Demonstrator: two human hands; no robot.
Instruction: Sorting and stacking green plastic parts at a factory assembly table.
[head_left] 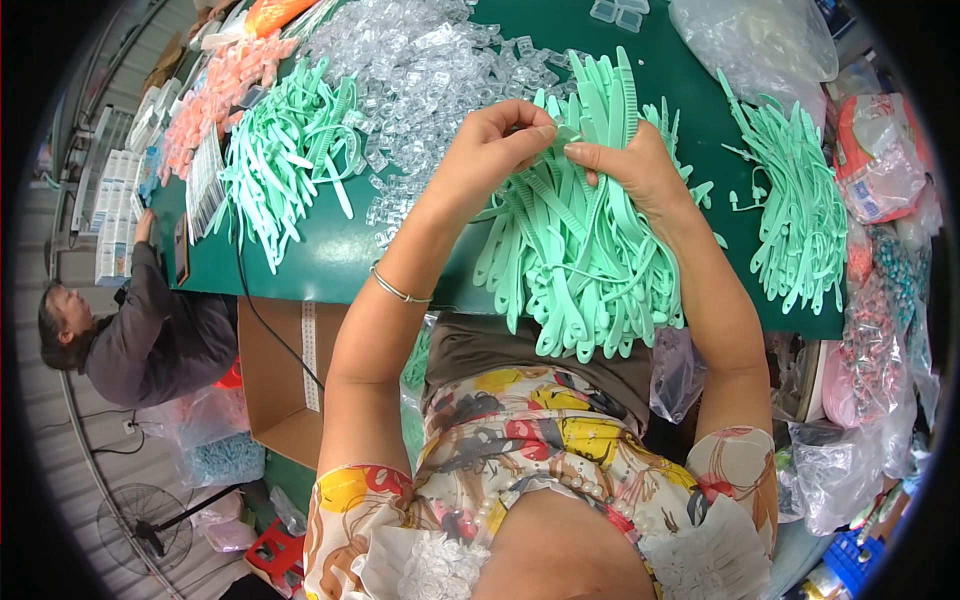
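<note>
A thick heap of mint-green plastic straps point(580, 270), flat with ridged teeth and rounded ends, lies at the table's near edge in front of me. My right hand point(640, 165) is closed around several upright straps at the top of the heap, thumb across their front. Beside it, my left hand point(505, 145) pinches a small green piece, apparently the end of one strap, between thumb and fingertips. The fingers partly hide that end. A bracelet circles my left wrist.
Clear plastic clips point(410, 70) spread over the green table point(330, 255) beyond my left hand. More mint straps lie in a left pile point(290, 150) and a right pile point(795, 200). Orange pieces point(220, 90) sit far left. Another person point(165, 320) is at the left; a cardboard box point(280, 370) stands below.
</note>
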